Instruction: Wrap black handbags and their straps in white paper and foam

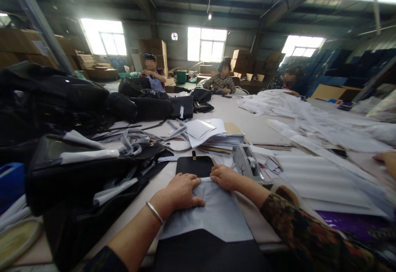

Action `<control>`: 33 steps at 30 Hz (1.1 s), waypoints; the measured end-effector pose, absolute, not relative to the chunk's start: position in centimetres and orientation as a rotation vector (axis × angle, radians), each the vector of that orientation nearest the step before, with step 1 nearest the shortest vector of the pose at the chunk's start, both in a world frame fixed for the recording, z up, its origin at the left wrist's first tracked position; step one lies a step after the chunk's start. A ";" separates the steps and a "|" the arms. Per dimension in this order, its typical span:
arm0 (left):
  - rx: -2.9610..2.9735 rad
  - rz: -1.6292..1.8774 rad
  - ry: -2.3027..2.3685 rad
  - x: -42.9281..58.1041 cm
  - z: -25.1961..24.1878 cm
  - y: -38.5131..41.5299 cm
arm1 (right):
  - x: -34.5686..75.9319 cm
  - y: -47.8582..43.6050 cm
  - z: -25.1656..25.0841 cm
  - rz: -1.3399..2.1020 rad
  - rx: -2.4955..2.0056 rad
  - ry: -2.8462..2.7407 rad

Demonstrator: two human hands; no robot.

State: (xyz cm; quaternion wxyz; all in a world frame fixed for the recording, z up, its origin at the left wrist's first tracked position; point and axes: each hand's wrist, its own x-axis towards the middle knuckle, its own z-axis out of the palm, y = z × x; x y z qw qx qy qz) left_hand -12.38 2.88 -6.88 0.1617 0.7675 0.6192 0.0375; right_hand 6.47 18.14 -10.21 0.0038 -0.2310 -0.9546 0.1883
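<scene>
A translucent white sheet (216, 218) lies over a flat black leather piece (198, 251) at the table's near edge. Beyond the sheet's far edge shows a black flap (188, 166) with a small metal clasp. My left hand (182, 191) rests on the sheet, fingers apart and thumb stretched toward the right. At the sheet's far right corner, my right hand (225, 177) has its fingers closed on the folded edge. Both hands are close together, a small gap between them.
Black bags (83, 177) with white wrapped handles crowd the left. Stacked papers (222, 136) and a grey tape dispenser (247, 162) stand ahead. White foam sheets (321, 177) lie right. Several people sit across the table; another person's hand (386, 160) shows at the right edge.
</scene>
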 end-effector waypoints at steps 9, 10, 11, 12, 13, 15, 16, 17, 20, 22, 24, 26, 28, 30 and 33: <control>2.151 0.107 1.787 -12.3 -6.8 2.9 | -3.0 21.2 -10.5 0.518 -1.148 -2.996; 2.149 0.108 1.785 -12.3 -6.8 2.9 | -3.7 21.1 -10.7 0.514 -1.195 -2.983; 2.147 0.110 1.786 -12.3 -6.8 2.9 | -4.1 21.2 -10.7 0.508 -1.237 -2.967; 2.144 0.115 1.787 -12.3 -6.8 2.9 | -4.5 21.3 -10.6 0.499 -1.275 -2.946; 2.140 0.123 1.789 -12.3 -6.8 2.9 | -4.7 21.4 -10.2 0.489 -1.311 -2.922; 2.136 0.144 1.788 -12.4 -6.9 2.8 | -4.7 22.0 -8.8 0.470 -1.362 -2.872; 2.137 0.153 1.786 -12.4 -6.9 2.8 | -4.5 22.2 -7.9 0.470 -1.364 -2.855; 2.137 0.158 1.782 -12.4 -6.8 2.7 | -4.2 22.4 -6.8 0.480 -1.348 -2.849; 2.141 0.151 1.777 -12.4 -6.7 2.6 | -2.2 21.3 -3.6 0.558 -1.186 -2.901; 2.144 0.148 1.793 -12.4 -6.7 2.4 | -0.1 18.8 -2.7 0.583 -1.052 -2.945; 2.163 0.166 1.821 -12.3 -6.8 2.2 | 2.2 15.4 -3.3 0.529 -0.942 -2.944; 2.205 0.200 1.830 -12.2 -7.1 2.0 | 4.3 12.0 -5.4 0.445 -0.757 -2.867; 2.266 0.242 1.806 -12.1 -7.5 1.6 | 6.0 9.5 -8.0 0.481 -0.618 -2.709; 2.310 0.290 1.783 -12.1 -7.8 1.2 | 7.0 8.3 -10.2 0.542 -0.588 -2.569; 2.333 0.351 1.752 -12.4 -7.9 0.8 | 7.8 8.4 -11.2 0.653 -0.616 -2.490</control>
